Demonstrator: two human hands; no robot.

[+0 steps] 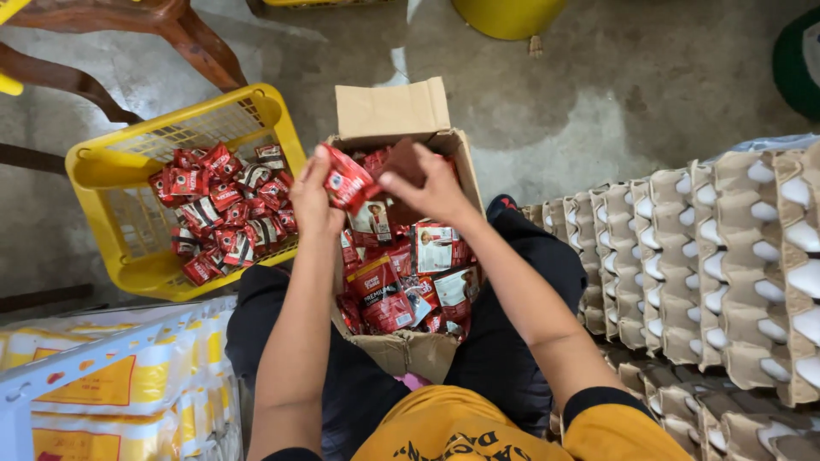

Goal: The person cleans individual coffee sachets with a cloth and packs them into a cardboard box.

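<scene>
At the centre of the frame an open cardboard box (408, 350) sits between the person's knees, packed with red sachets (389, 294). The left hand (312, 198) is clenched around a red sachet (346, 181) lifted just above the box's upper rim. The right hand (431, 186) is beside it, fingers closed on the dark end of what looks like the same strip of packets; exactly where one packet ends and the next begins is hard to tell. To the upper left stands a yellow plastic basket (120, 162) on the concrete floor (598, 94), already partly filled with loose red packets (224, 213). Stacked egg trays (726, 256) fill the right side, and wrapped yellow packs (111, 384) lie at the lower left. The step in hand appears to be separating sachets over the box. The next move would likely call for pulling the packet free and carrying it left to the basket.
</scene>
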